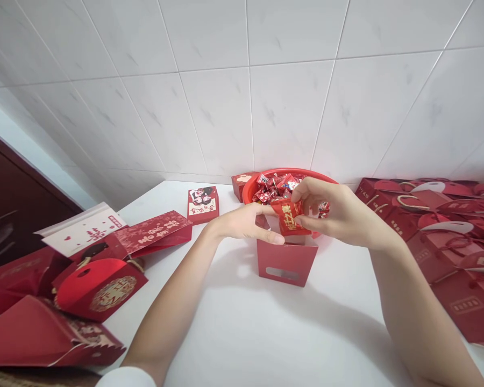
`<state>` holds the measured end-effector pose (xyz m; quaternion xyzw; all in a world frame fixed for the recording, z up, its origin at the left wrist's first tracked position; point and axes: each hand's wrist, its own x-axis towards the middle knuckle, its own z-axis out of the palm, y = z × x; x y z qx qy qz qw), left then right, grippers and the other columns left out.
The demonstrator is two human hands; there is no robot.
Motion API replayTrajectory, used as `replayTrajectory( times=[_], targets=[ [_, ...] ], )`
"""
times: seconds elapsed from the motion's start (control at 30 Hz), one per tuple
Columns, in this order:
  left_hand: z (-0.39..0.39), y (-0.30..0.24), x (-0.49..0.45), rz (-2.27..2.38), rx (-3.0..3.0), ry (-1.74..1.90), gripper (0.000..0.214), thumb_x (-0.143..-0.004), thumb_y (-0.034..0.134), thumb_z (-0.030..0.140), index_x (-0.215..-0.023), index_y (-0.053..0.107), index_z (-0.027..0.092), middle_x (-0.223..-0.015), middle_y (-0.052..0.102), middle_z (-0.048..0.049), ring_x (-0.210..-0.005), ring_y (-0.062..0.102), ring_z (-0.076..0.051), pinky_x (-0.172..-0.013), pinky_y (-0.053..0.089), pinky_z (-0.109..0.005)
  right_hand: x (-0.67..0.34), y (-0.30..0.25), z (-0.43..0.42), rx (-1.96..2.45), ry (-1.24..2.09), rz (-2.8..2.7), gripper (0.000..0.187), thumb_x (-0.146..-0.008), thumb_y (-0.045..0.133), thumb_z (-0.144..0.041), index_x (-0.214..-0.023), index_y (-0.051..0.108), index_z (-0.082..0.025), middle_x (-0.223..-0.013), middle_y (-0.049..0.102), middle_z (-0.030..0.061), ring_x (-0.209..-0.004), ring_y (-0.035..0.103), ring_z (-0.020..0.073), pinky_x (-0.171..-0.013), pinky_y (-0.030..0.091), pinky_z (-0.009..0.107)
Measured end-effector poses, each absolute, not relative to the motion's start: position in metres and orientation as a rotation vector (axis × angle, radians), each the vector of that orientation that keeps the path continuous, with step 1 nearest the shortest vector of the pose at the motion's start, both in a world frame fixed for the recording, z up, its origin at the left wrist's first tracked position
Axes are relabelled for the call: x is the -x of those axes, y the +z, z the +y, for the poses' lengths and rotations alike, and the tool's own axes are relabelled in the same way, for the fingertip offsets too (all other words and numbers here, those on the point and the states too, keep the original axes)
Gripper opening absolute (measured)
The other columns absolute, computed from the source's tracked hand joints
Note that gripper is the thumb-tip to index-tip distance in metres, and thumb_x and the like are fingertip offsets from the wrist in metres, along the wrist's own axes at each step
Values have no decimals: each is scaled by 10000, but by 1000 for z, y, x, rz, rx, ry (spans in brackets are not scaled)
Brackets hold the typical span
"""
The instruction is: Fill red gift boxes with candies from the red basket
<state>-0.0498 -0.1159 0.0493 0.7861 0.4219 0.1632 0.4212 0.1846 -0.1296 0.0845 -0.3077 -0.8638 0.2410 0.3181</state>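
Note:
A small red gift box (286,258) stands upright on the white table in front of me, its top open and a cut-out window low on its front. My left hand (242,221) grips the box at its left rim, thumb along the front edge; the other fingertips are partly hidden. Pinched between the thumb and fingers of my right hand (341,212) is a red wrapped candy packet (289,217) with gold characters, just above the box opening. Behind both hands sits a red plastic basket (306,172) holding many wrapped candies (271,189).
Several red gift boxes (463,301) with handles stand in rows at the right. On the left lie unfilled-looking red boxes and bags (100,290). A small printed box (203,205) is near the tiled wall (210,118), and another red box (242,183) touches the basket.

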Motion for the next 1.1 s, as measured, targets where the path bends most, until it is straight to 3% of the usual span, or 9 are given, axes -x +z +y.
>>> replayTrajectory(
  times=[0.13,0.3,0.4,0.53,0.63,0.8,1.1],
  targets=[
    [-116,49,49,1062,-1952,420,488,-677,809,532,-1047,733,223,-997,721,-38,-935,645,-230,-837,486,-321,-185,83,-129,825,756,-2321,425,-766,637,-193,-1185,572,-232,-984,668,45,-752,625,185,-597,485,286],
    [-119,52,48,1033,-1932,428,473,-700,800,524,-1073,727,244,-1040,718,-17,-968,650,-228,-868,480,-327,-180,82,-128,865,759,-2352,80,-780,622,-215,-851,591,-191,-807,613,21,-681,546,154,-568,400,269],
    [-120,54,48,1003,-1925,424,531,-726,793,493,-1200,692,277,-1147,710,-10,-1044,643,-229,-932,459,-327,-177,82,-130,924,721,-2342,138,-782,621,-236,-735,498,-194,-683,519,-16,-610,460,121,-545,339,258],
    [-119,54,48,1010,-1929,413,576,-732,793,478,-1260,666,286,-1298,659,-22,-1140,616,-250,-976,442,-335,-174,82,-134,964,675,-2416,63,-779,602,-193,-837,577,-192,-713,570,-13,-628,481,126,-550,325,251],
    [-119,54,48,1006,-1933,416,574,-742,788,468,-1268,662,273,-1256,682,-36,-1146,613,-251,-978,440,-336,-174,83,-136,957,649,-2491,217,-791,569,-154,-986,646,-211,-749,637,-5,-650,525,137,-574,343,253],
    [-119,53,48,963,-1977,413,512,-764,770,443,-1240,677,276,-1208,692,-26,-1110,608,-233,-949,439,-320,-173,82,-137,1091,593,-2516,163,-767,578,-159,-894,672,-200,-726,650,7,-649,553,150,-555,341,257],
    [-116,52,49,943,-2006,424,403,-750,771,455,-1101,727,262,-1226,681,-13,-1042,604,-212,-852,450,-296,-164,74,-137,1050,712,-2489,112,-785,595,-176,-755,699,-203,-619,582,-11,-532,438,105,-497,293,243]
  ],
)
